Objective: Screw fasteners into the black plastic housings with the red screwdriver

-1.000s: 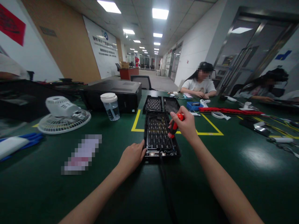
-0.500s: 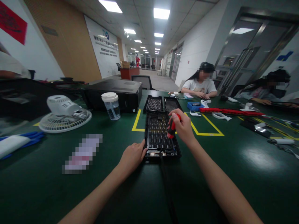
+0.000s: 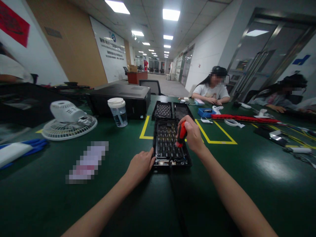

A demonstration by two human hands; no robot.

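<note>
A black open housing (image 3: pixel 156 141) with rows of dark fins or bulb-like shapes lies on the green table, a black cable running from its near end. My left hand (image 3: pixel 142 163) rests against its lower left edge, fingers together, gripping that edge. Over the right part of the housing, my right hand (image 3: pixel 191 133) is closed round a red and black screwdriver (image 3: pixel 182 133), held tilted and pointing down. The screwdriver's tip is too dark to make out. Just beyond the housing are a black tray of several small rounded shapes (image 3: pixel 163 109) and a flat black cover (image 3: pixel 182 110).
To the left stand a lidded water cup (image 3: pixel 118 113), a white fan (image 3: pixel 69 123) and a large black case (image 3: pixel 118 95). A blue box (image 3: pixel 206 112), red strip (image 3: pixel 244 118) and white ring-shaped part (image 3: pixel 232 123) lie right. People sit across the table.
My right hand has tilted the screwdriver a little, and its handle has shifted slightly. My left hand and the housing have stayed in place.
</note>
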